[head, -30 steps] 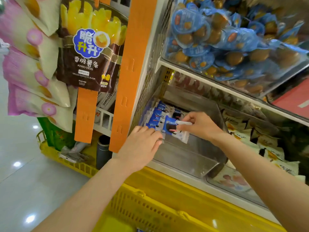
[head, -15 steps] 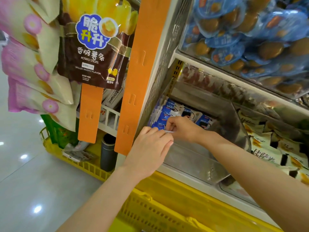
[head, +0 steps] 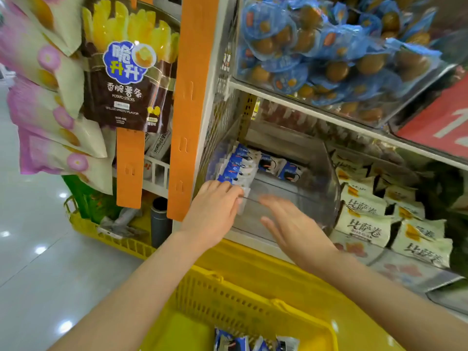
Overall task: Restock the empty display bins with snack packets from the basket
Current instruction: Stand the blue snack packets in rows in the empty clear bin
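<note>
- The left hand (head: 212, 214) is pressing its fairly straight fingers against the front of a row of small blue-and-white snack packets (head: 236, 168); it is not curling round any of them.
- The right hand (head: 293, 224) is hovering, blurred, just in front of the bin, with its fingers spread and loose and nothing in it.
- The row of packets is standing on edge along the left wall of a clear plastic display bin (head: 319, 178) on the lower shelf.
- Two loose packets of the same kind (head: 266, 162) are lying at the back of that bin, apart from the row.
- A yellow plastic lattice basket (head: 253, 297) is sitting below both forearms, with a few more blue-and-white packets (head: 240, 342) showing at its bottom.
- Just right of the clear bin, cream-coloured packets with orange print (head: 364, 224) are filling the neighbouring bin.
- On the shelf above, blue-wrapped round brown snacks (head: 329, 51) are heaping up in another clear bin.
- Left of the shelving, an orange plastic hanging strip (head: 187, 97) is running down beside a dark brown bag of potato sticks (head: 121, 79) and pink-and-cream bags (head: 43, 115).
</note>
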Demonstrator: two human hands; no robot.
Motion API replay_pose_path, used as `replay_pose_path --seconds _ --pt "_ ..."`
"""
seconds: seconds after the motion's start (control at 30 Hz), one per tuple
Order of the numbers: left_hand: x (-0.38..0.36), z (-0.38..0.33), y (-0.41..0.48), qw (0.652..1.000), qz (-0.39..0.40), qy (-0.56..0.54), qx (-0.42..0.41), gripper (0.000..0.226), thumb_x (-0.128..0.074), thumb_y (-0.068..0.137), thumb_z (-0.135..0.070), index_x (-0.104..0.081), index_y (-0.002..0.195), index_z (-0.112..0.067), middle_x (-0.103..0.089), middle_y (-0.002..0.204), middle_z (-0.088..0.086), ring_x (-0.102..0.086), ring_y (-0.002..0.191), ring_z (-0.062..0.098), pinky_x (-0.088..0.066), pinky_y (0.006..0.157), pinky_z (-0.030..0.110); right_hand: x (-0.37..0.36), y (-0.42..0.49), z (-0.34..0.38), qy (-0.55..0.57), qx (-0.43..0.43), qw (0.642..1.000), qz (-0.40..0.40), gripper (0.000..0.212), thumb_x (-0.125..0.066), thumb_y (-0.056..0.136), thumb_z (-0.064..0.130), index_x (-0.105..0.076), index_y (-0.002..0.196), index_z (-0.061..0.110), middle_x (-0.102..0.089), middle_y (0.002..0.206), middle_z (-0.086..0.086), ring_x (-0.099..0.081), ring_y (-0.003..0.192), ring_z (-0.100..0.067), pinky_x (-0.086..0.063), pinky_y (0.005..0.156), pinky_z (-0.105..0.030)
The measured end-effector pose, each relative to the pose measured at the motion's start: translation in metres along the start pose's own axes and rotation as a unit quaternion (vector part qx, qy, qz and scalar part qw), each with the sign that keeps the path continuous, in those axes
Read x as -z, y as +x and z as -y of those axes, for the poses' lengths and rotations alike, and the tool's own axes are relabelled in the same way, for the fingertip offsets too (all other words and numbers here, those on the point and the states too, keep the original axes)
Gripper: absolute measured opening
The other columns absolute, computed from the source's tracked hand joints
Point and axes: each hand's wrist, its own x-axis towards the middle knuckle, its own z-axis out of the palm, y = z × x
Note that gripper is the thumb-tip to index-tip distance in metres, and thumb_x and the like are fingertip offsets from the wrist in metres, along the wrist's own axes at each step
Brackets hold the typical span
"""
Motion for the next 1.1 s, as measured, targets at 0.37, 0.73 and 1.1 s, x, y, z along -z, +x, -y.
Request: replay_pose_path --seconds 0.37,0.73,1.1 --pt "-0.074 -0.063 -0.108 0.993 0.099 -0.062 -0.015 0.032 -0.026 0.097 -0.029 -0.053 0.110 -0.020 -0.054 0.104 -0.005 -0.044 0.096 0.012 -0.035 0.087 0.027 -0.109 -0.141 -0.012 -0.006 -0.036 0.997 0.068 0.030 -0.058 0.091 0.029 -0.054 0.119 0.018 -0.056 0.116 0.003 -0.058 0.106 -0.016 -0.046 0.088 -0.022" --pt "-0.219 -0.019 -0.261 0.800 0.533 -0.187 0.203 0.018 -0.040 0.099 -0.021 -0.053 0.108 -0.012 -0.052 0.104 0.009 -0.054 0.095 0.022 -0.039 0.077 0.031 -0.253 -0.203 -0.018 0.142 -0.221 0.881 0.395 0.059 -0.041 0.100 0.025 -0.010 0.150 0.016 -0.026 0.153 -0.007 -0.035 0.134 -0.023 -0.033 0.105 -0.033" --pt "-0.261 -0.060 -0.292 0.705 0.577 -0.303 0.278 0.038 -0.064 0.084 -0.037 -0.036 0.063 -0.022 -0.036 0.061 -0.004 -0.034 0.053 0.007 -0.026 0.048 0.020 -0.289 -0.201 -0.036 0.123 -0.212 0.904 0.350 0.068 -0.053 0.095 0.018 -0.015 0.150 0.016 -0.010 0.157 -0.002 -0.033 0.135 -0.024 -0.038 0.104 -0.031"
